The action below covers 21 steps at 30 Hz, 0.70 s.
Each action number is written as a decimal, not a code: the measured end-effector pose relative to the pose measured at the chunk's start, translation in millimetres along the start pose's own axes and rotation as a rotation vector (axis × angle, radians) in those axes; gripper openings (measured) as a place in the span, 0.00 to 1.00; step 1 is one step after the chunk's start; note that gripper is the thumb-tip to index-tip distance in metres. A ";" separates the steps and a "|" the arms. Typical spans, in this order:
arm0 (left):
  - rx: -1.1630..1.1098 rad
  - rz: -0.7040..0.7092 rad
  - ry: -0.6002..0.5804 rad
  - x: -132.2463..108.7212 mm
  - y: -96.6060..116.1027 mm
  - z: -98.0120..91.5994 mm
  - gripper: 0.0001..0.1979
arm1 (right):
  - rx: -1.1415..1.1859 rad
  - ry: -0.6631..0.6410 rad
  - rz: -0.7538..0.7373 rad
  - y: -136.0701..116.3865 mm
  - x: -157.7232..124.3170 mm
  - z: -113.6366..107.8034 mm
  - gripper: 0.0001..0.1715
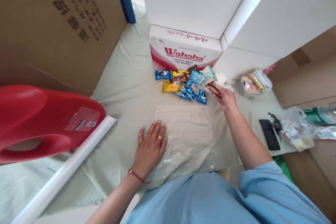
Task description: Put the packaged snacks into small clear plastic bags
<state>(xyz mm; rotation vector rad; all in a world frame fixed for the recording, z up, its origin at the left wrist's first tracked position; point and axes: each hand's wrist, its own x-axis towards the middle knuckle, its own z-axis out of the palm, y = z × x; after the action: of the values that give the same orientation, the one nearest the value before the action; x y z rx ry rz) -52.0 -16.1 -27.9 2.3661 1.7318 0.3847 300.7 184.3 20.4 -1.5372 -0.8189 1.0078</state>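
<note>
My left hand (151,143) lies flat on the cloth, fingers stretched out over the left edge of a clear plastic bag (186,129). At the right end of a pile of small wrapped snacks, my right hand (225,97) pinches a brown snack packet (213,86). The pile holds several blue packets (193,87), a yellow packet (170,86), a brown packet (180,78) and a pale green packet (209,72). Part of the held packet is hidden behind my fingers.
Behind the snacks stands a white and red Wahaha box (183,49). A cardboard box (60,24), red plastic piece (52,122) and white tube (68,168) are at left. To the right are a plastic tub (250,85), black phone (269,134) and bottle (320,114).
</note>
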 end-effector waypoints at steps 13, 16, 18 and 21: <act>-0.020 0.020 0.021 -1.3 -1.9 0.9 0.24 | -0.867 0.082 0.020 38.1 -32.9 27.7 0.31; -0.024 0.014 0.021 -0.9 -1.2 -0.3 0.24 | -0.943 0.030 0.020 32.2 -27.9 35.7 0.34; -0.016 0.008 0.021 -0.7 -0.5 -1.2 0.24 | -0.916 0.014 0.030 29.8 -23.8 41.0 0.30; -0.018 0.004 0.011 -0.8 0.6 -2.2 0.25 | -0.823 0.035 0.024 29.2 -21.7 37.4 0.27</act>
<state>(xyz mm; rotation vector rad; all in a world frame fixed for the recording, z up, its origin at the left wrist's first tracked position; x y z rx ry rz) -52.4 -17.0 -25.8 2.3595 1.7212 0.4129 257.5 174.2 -7.0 -2.2427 -1.2836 0.6741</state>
